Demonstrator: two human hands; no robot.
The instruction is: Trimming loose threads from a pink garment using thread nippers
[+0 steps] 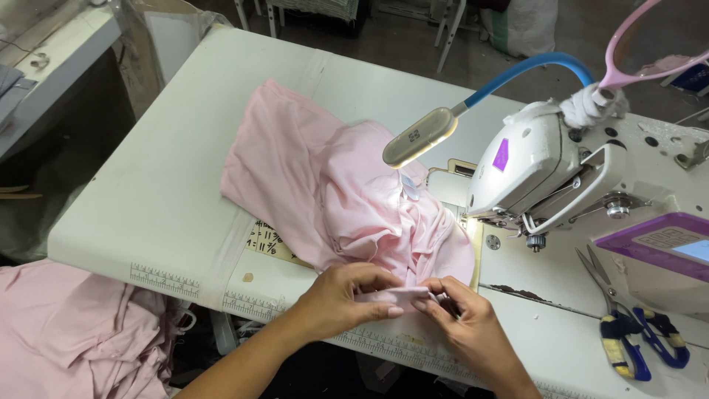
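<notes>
A pink garment (pixel 325 177) lies bunched on the white sewing table (pixel 170 185), left of the sewing machine head (pixel 532 162). At its near edge my left hand (pixel 347 299) and my right hand (pixel 461 321) both pinch a small folded pink fabric strip (pixel 395 295) between thumbs and fingertips. The two hands face each other, almost touching, just in front of the machine's needle area. A small white label (pixel 410 186) lies on the garment under the lamp.
A blue gooseneck lamp (pixel 421 137) hangs over the cloth. Scissors with blue and yellow handles (pixel 628 325) lie at the right. A purple-edged control panel (pixel 665 244) sits on the machine. More pink fabric (pixel 74 332) is heaped at the lower left, below the table.
</notes>
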